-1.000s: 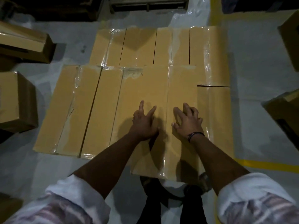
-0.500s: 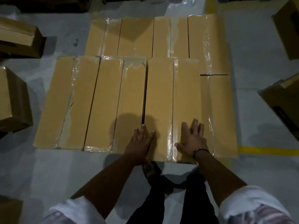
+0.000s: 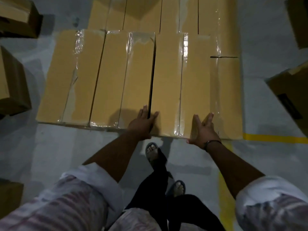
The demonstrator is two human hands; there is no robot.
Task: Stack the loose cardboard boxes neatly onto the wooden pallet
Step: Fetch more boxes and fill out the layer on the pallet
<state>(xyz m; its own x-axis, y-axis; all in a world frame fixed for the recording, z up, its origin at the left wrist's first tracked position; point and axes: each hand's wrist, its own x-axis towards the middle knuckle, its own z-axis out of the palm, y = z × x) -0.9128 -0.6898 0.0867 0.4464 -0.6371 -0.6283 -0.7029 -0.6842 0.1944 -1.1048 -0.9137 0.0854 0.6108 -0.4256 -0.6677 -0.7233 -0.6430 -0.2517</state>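
Note:
Several long taped cardboard boxes lie side by side in a flat layer ahead of me; the pallet under them is hidden. The box [image 3: 181, 84] under my hands sits in the near row, a dark gap along its left side. My left hand [image 3: 143, 124] lies flat with fingers spread at that box's near left corner, across the gap. My right hand [image 3: 203, 130] presses flat on its near right end, fingers apart. A second row of boxes [image 3: 143, 14] lies behind.
Loose cardboard boxes stand on the grey floor at the left [image 3: 11, 84], upper left [image 3: 18, 15], right [image 3: 290, 100] and upper right [image 3: 298, 19]. A yellow floor line [image 3: 275, 138] runs at the right. My sandalled feet [image 3: 152, 153] stand just short of the stack.
The box under my hands slid away from me into the near row until its near end lined up with its neighbours. My hands ended at its near edge.

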